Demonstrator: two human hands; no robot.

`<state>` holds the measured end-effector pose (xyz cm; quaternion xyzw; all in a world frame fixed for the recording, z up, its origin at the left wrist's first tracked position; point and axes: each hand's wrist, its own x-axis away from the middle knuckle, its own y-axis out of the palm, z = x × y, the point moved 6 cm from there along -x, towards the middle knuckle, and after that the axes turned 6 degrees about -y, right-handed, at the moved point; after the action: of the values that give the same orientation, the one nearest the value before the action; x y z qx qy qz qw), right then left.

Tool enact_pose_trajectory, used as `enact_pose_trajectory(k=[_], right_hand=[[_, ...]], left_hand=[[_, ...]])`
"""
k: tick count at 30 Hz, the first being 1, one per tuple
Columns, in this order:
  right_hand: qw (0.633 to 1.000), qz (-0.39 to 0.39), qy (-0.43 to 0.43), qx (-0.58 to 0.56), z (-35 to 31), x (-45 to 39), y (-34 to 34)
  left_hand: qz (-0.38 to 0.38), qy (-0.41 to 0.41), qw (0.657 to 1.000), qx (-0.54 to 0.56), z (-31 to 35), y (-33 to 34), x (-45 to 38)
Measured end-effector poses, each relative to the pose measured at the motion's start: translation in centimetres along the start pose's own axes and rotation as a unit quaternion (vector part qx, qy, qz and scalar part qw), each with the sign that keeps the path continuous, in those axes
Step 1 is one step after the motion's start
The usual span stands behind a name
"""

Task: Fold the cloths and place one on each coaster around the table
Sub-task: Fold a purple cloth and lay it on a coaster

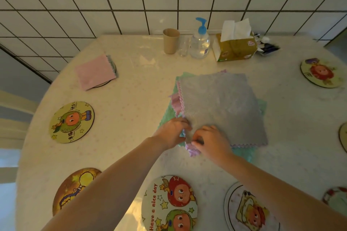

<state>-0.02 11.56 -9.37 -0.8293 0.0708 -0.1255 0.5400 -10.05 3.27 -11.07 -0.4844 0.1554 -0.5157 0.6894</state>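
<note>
Both hands pinching the near-left corner of the grey cloth (221,107) — left hand (171,131), right hand (212,141), cloth stack (261,107) mid-table, folded pink cloth (94,72) on coaster at ten o'clock — other coasters bare.

Hidden and cut off

Both hands cover the grey cloth's (221,107) near corner; right of them, two coasters (343,137) are cut by the frame edge.

Flat stack of cloths (221,107), grey on top over pink and green, mid-table; folded pink cloth (94,72) on far-left coaster (113,70); bare cartoon coasters (71,122) around the rim.
</note>
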Motion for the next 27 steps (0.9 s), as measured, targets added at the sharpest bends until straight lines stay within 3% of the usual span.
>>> enact_pose_trajectory(k=[6, 10, 17, 20, 23, 27], right_hand=[[0.989, 0.022, 0.038, -0.144, 0.5, -0.4, -1.5], [0.983, 0.073, 0.001, -0.166, 0.5, -1.0, -5.2], [0.956, 0.226, -0.074, -0.169, -2.6, -2.0, -17.1], [0.932, 0.248, -0.118, -0.236, -4.9, -1.7, -21.4], [0.916, 0.247, -0.146, -0.280, -7.2, -1.7, -23.8], [0.886, 0.232, -0.129, -0.379, -9.6, -2.1, -24.9]], left_hand=[[-0.042, -0.025, 0.999, -0.007, 0.3, -0.3, 0.0], [-0.078, -0.115, 0.990, 0.010, 0.6, -1.4, -1.3], [0.160, -0.124, 0.976, 0.081, 4.2, -8.3, -4.6], [0.193, -0.116, 0.963, 0.149, 4.2, -11.0, -4.2], [0.235, -0.089, 0.922, 0.294, 3.1, -13.5, -1.8], [0.273, -0.088, 0.895, 0.342, 0.2, -17.1, 3.4]])
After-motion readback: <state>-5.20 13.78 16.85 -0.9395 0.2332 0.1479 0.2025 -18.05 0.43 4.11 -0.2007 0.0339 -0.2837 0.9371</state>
